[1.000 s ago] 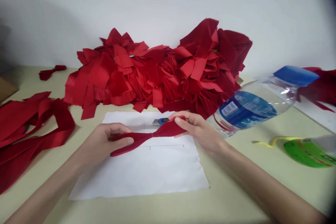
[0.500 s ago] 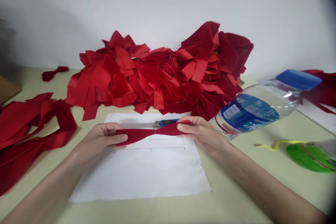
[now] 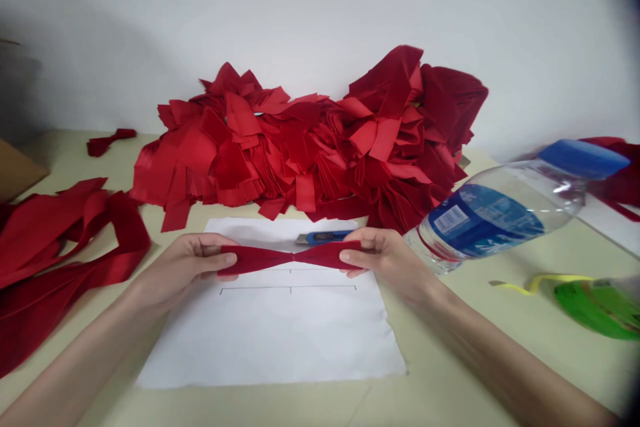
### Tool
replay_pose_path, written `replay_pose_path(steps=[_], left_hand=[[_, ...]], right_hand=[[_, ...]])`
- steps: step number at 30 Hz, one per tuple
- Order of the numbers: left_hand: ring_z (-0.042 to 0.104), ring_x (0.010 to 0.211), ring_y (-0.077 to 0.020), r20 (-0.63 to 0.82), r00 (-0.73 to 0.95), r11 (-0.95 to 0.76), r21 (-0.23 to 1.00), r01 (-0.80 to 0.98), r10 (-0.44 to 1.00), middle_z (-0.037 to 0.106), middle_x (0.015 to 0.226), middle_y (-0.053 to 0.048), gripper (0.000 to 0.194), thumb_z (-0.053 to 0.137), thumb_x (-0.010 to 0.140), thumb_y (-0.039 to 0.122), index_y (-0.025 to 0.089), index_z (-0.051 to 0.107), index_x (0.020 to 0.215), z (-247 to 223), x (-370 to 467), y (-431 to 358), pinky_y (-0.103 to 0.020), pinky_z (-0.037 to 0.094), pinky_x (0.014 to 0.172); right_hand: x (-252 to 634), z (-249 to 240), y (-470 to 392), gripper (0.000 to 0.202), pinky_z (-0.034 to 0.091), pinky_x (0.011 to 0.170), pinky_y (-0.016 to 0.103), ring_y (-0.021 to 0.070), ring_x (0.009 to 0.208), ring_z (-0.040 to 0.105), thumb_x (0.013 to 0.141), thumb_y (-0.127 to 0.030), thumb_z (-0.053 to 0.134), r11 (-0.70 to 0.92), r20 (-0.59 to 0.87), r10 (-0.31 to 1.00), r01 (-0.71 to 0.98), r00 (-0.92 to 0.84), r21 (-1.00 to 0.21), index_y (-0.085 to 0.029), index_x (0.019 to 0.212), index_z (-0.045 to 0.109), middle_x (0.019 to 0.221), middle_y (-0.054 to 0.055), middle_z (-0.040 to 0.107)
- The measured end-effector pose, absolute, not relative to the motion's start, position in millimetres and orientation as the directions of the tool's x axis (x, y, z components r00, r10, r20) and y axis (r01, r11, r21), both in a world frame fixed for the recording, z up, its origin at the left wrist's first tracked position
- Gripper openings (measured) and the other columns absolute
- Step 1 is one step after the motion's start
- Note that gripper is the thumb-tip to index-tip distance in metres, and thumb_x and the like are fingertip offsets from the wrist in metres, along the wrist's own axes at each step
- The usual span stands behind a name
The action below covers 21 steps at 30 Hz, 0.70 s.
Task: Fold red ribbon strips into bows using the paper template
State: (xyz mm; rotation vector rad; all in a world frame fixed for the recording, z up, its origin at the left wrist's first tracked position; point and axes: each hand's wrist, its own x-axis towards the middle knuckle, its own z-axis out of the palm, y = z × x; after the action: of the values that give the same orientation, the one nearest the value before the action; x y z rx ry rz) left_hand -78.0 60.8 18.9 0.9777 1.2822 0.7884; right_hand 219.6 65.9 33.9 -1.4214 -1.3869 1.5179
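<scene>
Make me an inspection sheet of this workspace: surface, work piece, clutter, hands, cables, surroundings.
Surface: pale table, with marked paper on it.
Work piece: red bow, narrowed at its middle, held above the paper.
Clutter: knife on the paper, blade showing; red pile behind; red strips left; bottle and green item right.
Hands: left hand and right hand each pinch one end of the bow.
Cables: nothing seen.
Surroundings: pale wall behind.
</scene>
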Motion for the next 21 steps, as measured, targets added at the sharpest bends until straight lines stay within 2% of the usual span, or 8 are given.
replay_pose_path(steps=[3,6,10,15,17,19,21], left_hand=[[0.064,0.063,-0.0136,-0.391,0.125,0.383,0.92,0.084,0.912,0.066,0.066,-0.001,0.018,0.075,0.064,0.024,0.017,0.07,0.08,14.4,-83.9,63.3,-0.025,0.055,0.067],[0.063,0.063,-0.0119,-0.38,0.124,0.373,0.924,0.079,0.916,0.066,0.067,0.001,0.019,0.074,0.066,0.024,0.018,0.07,0.083,15.8,-85.3,63.4,-0.026,0.054,0.072],[0.064,0.067,-0.0142,-0.403,0.147,0.39,0.914,0.109,0.903,0.068,0.076,-0.002,0.032,0.074,0.066,0.024,0.019,0.068,0.098,20.8,-84.1,62.6,-0.027,0.054,0.07],[0.065,0.063,-0.0167,-0.38,0.109,0.363,0.919,0.152,0.918,0.07,0.071,-0.003,0.028,0.076,0.06,0.024,0.016,0.07,0.085,22.5,-83.2,64.2,-0.027,0.054,0.062],[0.065,0.063,-0.0167,-0.372,0.125,0.349,0.921,0.173,0.92,0.07,0.069,-0.002,0.025,0.076,0.06,0.024,0.017,0.07,0.084,21.5,-82.1,64.5,-0.026,0.054,0.061],[0.065,0.063,-0.0162,-0.359,0.117,0.33,0.921,0.209,0.926,0.071,0.069,-0.002,0.022,0.074,0.062,0.023,0.019,0.07,0.083,20.3,-80.2,64.0,-0.023,0.052,0.058],[0.065,0.064,-0.0158,-0.325,0.103,0.292,0.923,0.249,0.94,0.07,0.07,-0.002,0.019,0.073,0.064,0.024,0.019,0.07,0.082,19.6,-77.3,62.6,-0.022,0.05,0.058]], right_hand=[[219.3,35.1,66.6,0.026,0.054,0.06,0.026,0.0122,0.06,0.062,0.063,-0.033,0.073,-0.23,-0.274,0.942,0.221,-0.194,-0.948,-0.012,0.075,0.063,0.067,0.002,0.064],[219.8,34.5,67.5,0.027,0.055,0.066,0.03,0.014,0.065,0.063,0.065,-0.034,0.072,-0.221,-0.266,0.941,0.217,-0.208,-0.951,-0.013,0.08,0.063,0.07,0.002,0.065],[220.4,30.7,68.1,0.03,0.056,0.071,0.034,0.0159,0.069,0.064,0.065,-0.034,0.071,-0.188,-0.232,0.952,0.218,-0.201,-0.958,-0.015,0.087,0.062,0.071,0.001,0.063],[224.6,25.5,70.4,0.022,0.057,0.063,0.033,0.0144,0.061,0.061,0.072,-0.029,0.064,-0.038,-0.126,0.969,0.381,-0.21,-0.924,-0.016,0.089,0.06,0.062,-0.002,0.058],[226.8,25.9,71.0,0.021,0.056,0.067,0.034,0.0167,0.068,0.062,0.079,-0.026,0.056,0.092,-0.038,0.97,0.509,-0.239,-0.856,-0.017,0.098,0.059,0.072,0.001,0.061],[226.3,28.2,69.6,0.025,0.052,0.079,0.037,0.0203,0.088,0.062,0.085,-0.022,0.047,0.24,0.1,0.963,0.628,-0.251,-0.74,-0.019,0.109,0.055,0.093,0.005,0.064],[220.1,31.3,65.8,0.031,0.045,0.092,0.038,0.0209,0.107,0.055,0.09,-0.019,0.036,0.361,0.233,0.933,0.703,-0.275,-0.613,-0.021,0.118,0.049,0.116,0.007,0.058]])
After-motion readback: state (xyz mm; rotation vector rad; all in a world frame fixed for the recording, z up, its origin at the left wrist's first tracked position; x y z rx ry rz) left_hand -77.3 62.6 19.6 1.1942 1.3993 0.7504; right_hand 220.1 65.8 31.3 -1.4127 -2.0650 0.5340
